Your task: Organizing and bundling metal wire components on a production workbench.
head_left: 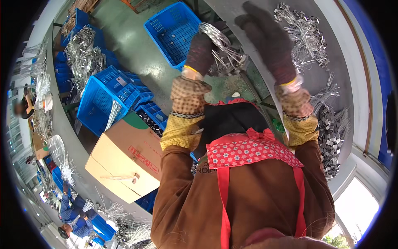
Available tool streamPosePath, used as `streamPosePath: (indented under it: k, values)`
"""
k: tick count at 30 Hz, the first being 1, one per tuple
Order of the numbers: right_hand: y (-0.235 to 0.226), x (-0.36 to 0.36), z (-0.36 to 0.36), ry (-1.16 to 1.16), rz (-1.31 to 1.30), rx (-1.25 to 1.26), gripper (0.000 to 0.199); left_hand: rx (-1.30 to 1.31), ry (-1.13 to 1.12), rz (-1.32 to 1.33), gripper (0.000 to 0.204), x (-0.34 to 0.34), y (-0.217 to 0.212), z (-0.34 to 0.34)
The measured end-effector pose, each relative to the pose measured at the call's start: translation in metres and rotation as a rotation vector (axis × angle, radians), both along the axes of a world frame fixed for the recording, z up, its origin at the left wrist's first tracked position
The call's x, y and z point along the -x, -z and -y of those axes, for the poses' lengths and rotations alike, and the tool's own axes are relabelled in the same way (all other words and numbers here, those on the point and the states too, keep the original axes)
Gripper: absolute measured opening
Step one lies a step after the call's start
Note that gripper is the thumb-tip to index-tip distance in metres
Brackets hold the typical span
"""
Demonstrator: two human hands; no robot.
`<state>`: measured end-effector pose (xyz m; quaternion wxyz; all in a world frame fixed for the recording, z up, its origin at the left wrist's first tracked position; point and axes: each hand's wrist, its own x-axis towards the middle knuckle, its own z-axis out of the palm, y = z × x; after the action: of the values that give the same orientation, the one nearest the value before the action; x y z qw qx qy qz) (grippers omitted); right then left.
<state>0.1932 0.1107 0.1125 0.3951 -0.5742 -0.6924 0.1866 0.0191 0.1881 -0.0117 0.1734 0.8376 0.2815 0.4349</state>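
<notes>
Your left hand grips a looped silvery wire bundle; your right hand is open; a wire pile lies beside it.

Glossy metal, matt cloth, smooth plastic
Shiny metal wire bundle; matt, rough knit over the left hand; smooth plastic crate; matt cardboard box; matt worktop; glossy floor.

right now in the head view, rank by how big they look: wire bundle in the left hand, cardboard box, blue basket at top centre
1. cardboard box
2. blue basket
3. wire bundle in the left hand; it seems nearer the camera, so true size is unsure
</notes>
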Motion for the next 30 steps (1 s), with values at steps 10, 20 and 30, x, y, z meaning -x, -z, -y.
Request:
streamPosePath:
  k: [10,20,30]
  values:
    - [0.017,0.011,-0.015,-0.305,-0.071,0.337,0.042,0.506,0.375,0.227,0.018,0.003,-0.059,0.018]
    - [0.021,0.008,-0.005,-0.264,0.146,0.222,0.037,-0.244,-0.166,-0.123,0.029,-0.013,0.052,0.005]
    - [-0.112,-0.036,0.006,-0.106,-0.248,0.536,0.026,-0.391,-0.121,-0.470,0.038,-0.043,-0.023,-0.048]
